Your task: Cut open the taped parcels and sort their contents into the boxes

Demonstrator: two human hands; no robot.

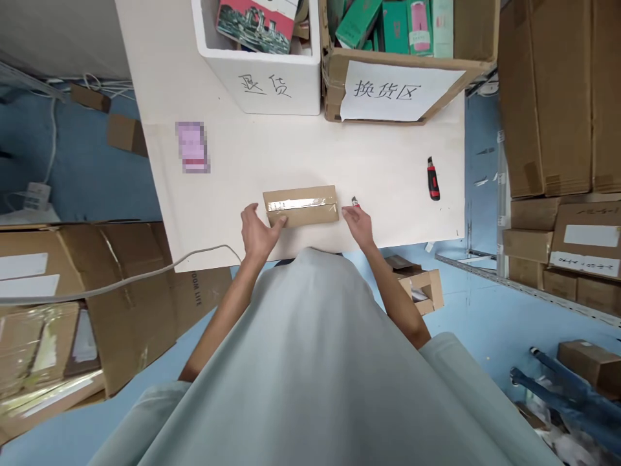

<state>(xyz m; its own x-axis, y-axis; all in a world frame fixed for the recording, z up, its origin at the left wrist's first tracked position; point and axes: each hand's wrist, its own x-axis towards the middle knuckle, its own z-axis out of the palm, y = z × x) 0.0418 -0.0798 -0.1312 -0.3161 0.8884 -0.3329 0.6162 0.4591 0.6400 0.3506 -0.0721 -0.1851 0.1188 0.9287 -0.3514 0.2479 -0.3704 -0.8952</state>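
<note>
A small, long brown cardboard box (301, 215) lies on the white table in front of me, with shiny clear tape along its top. My left hand (261, 234) is at the box's left end, its thumb touching the near left corner and its fingers spread beside it. Just off the right end, my right hand (358, 225) is curled with thumb and fingertips together. Out of its far side pokes the tip of a small red utility knife (356, 202); the rest is hidden by the hand.
A red and black utility knife (433, 180) lies at the table's right. A blurred pink item (193, 147) is at the left. At the back stand a white foam bin (276, 81) and a cardboard carton (334, 84) of green boxes. A grey cable (145, 277) crosses the near left edge.
</note>
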